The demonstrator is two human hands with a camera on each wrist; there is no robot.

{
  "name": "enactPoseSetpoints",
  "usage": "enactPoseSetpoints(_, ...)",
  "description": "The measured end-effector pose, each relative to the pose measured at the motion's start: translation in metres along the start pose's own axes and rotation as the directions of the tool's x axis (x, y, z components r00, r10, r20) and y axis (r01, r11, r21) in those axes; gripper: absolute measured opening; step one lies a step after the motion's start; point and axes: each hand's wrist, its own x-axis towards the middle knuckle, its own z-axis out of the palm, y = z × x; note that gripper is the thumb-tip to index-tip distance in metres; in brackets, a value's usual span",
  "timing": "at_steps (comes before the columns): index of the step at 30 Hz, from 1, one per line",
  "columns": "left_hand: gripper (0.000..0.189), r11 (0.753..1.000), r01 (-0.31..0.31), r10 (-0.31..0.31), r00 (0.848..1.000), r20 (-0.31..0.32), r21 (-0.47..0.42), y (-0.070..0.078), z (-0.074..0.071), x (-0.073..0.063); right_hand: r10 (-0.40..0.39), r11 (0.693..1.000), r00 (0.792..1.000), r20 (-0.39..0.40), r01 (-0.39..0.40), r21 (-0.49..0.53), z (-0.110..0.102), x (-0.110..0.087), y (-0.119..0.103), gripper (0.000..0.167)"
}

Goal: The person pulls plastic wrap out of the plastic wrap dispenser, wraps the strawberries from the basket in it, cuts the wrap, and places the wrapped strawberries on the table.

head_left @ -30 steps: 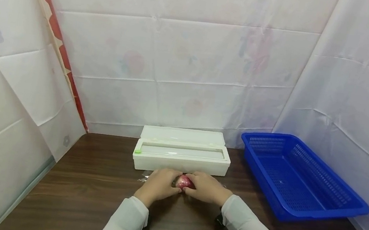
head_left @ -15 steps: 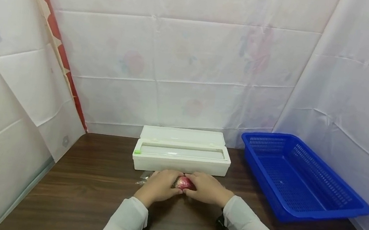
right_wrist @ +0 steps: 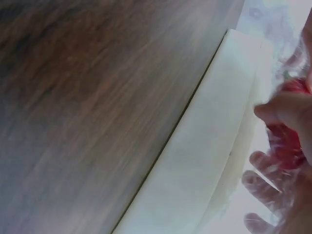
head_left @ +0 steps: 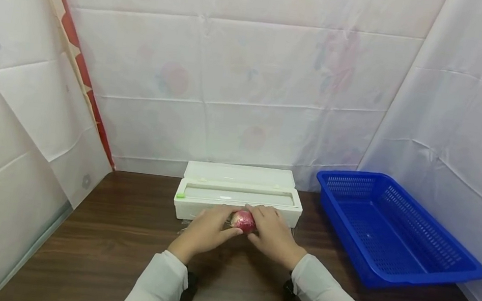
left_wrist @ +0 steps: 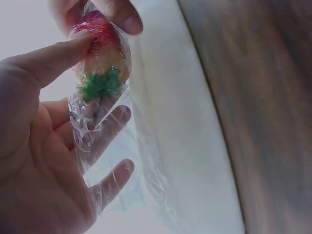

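In the head view a red and pale strawberry (head_left: 242, 221), wrapped in clear cling film, is held between both hands in front of the white box. My left hand (head_left: 207, 229) grips it from the left, with the thumb pressed on its red part in the left wrist view; green leaves (left_wrist: 101, 84) show through the film there. A loose tail of cling film (left_wrist: 122, 146) hangs over the other left fingers. From the right, my right hand (head_left: 273, 234) holds the strawberry, its thumb and fingers around the red side in the right wrist view.
Just behind the hands stands a long white cling film dispenser box (head_left: 188, 210), its lid (head_left: 240, 173) raised at the back and a green slider at its left end. A blue plastic basket (head_left: 394, 275) sits at the right. The dark wooden table (head_left: 116, 246) meets white cloth walls.
Both hands have lifted the wrapped strawberry off the table area and moved it slightly away from the person, up in front of the white box. The thumbs have spread a little, showing more of it.
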Motion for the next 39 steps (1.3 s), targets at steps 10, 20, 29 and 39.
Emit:
enactPoseSetpoints(10,0.055,1.000,-0.015,0.017,0.998,-0.058,0.024,0.010,-0.012,0.001,0.008,0.997,0.983,-0.185,-0.023,-0.078,-0.004,0.004,0.000,0.048)
enactPoseSetpoints(20,0.056,0.997,-0.045,0.053,0.988,-0.147,0.059,0.014,-0.014,0.002,0.066,0.995,0.962,-0.266,-0.083,-0.053,-0.005,0.006,0.001,0.047)
enactPoseSetpoints(29,0.056,0.998,-0.054,0.059,0.983,-0.174,0.035,0.017,-0.017,0.001,0.082,0.996,0.947,-0.311,-0.067,0.059,-0.002,0.004,0.006,0.037)
enactPoseSetpoints(39,0.055,0.996,-0.088,0.079,0.965,-0.248,-0.022,0.019,-0.013,0.003,0.240,0.955,0.908,-0.344,-0.158,0.249,0.000,0.007,-0.001,0.017)
